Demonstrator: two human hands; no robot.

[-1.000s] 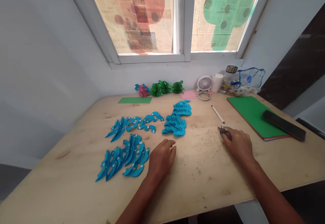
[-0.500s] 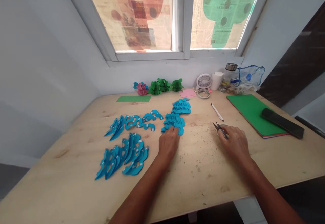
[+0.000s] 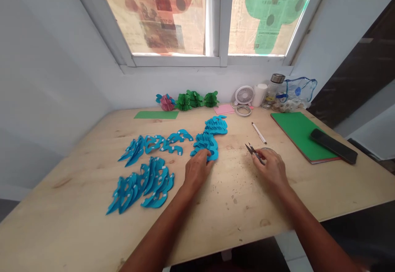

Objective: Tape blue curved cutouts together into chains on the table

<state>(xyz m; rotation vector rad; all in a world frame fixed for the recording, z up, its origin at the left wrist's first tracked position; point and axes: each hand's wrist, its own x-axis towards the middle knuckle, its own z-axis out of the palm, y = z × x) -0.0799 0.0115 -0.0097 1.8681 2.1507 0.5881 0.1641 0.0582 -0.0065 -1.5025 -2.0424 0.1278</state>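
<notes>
The left hand [image 3: 197,170] has its fingers on the near end of the blue pile [image 3: 205,141] — whether they pinch a piece, I cannot tell. Right of the pile, the right hand [image 3: 272,167] grips a dark tool [image 3: 254,152], fingers closed around it. The pile's paper looks light, thin and easily creased — best held by an outer edge. Left of the pile lie white-tabbed pieces [image 3: 151,176]; right of it, a pen [image 3: 259,133] on the counter [image 3: 212,231].
</notes>
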